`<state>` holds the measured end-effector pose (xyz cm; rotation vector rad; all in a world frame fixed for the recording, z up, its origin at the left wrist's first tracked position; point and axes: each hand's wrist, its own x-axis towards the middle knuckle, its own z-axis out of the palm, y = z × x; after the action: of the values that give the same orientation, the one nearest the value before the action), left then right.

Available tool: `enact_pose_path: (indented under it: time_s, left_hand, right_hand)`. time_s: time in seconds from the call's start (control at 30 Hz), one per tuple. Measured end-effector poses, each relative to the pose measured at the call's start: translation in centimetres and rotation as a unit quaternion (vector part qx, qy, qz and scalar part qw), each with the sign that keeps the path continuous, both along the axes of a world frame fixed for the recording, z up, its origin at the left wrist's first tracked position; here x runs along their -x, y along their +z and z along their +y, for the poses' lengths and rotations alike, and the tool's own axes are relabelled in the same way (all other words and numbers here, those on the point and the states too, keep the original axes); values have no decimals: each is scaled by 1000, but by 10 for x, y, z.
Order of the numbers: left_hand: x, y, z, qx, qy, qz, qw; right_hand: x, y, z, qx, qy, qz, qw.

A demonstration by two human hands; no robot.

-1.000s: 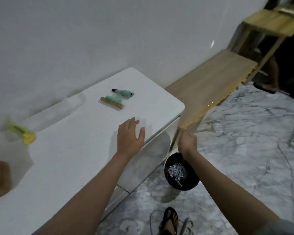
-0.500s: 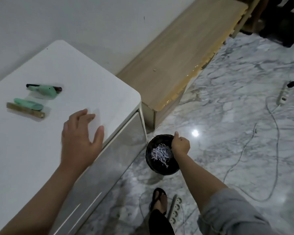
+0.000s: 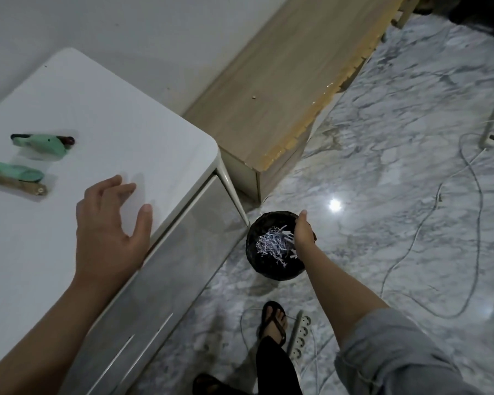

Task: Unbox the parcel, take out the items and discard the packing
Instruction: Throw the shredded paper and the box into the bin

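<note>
**Shredded paper down in the bin, one hand braced on the counter**

White and pale-lilac paper shreds [image 3: 274, 243] heaped inside a dark round bin [image 3: 257, 258] on the marble floor [image 3: 382, 195], tucked just beside the corner of the white counter [image 3: 120, 115], probably for a short reach from the unpacking spot. Right hand [image 3: 302, 233] lowered over the bin's far rim, touching or nearly touching the shreds; grip not readable from this angle, since the fingers point down and away, so impossible to say whether packing is pinched or already let go. Left hand [image 3: 109, 226] laid on the counter near its front edge, fingers spread and relaxed, holding nothing, most likely as a prop for the lean toward the floor.

Taken-out items set well back on the counter, away from the edge: a mint-green piece with dark ends [image 3: 44, 142] and a second green piece [image 3: 16, 171] resting against a tan strip [image 3: 15, 182]. No parcel box within view. Judged from this, discarding of filler under way or close to finished.

Off to the side: a wooden bench [image 3: 283, 81] along the wall, a power strip [image 3: 300, 336] by a sandalled foot [image 3: 273, 322].
</note>
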<state>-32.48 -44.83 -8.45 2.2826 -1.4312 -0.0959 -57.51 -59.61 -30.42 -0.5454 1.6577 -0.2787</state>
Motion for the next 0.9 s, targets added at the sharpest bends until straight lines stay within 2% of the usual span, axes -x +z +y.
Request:
enact_pose_path:
  time_s: [0.07, 0.2, 0.3, 0.47, 0.67, 0.73, 0.8, 0.9]
  left_hand:
    - [0, 0, 0, 3, 0, -2, 1000]
    - [0, -2, 1, 9, -1, -5, 1000]
    - [-1, -3, 1, 15, 1, -5, 1000]
    - [-2, -6, 1, 23, 2, -6, 1000]
    - [-3, -7, 0, 37, 4, -8, 999]
    - [-3, -9, 0, 39, 9, -1, 999]
    - [-3, -10, 0, 38, 10, 16, 999]
    - [-2, -5, 1, 60, 15, 107, 992]
  right_hand:
    - [3, 3, -1, -30, -60, -72, 995]
    - [7, -3, -3, -37, -92, -110, 989]
    - [8, -1, -5, -22, -69, -94, 993]
    - [12, 10, 2, 47, 1, 5, 999]
    - [11, 34, 17, 107, 36, 21, 993]
    - [11, 44, 22, 143, 15, 39, 989]
    - [10, 60, 24, 155, -47, 23, 986]
    - [5, 93, 34, 220, -59, 60, 972]
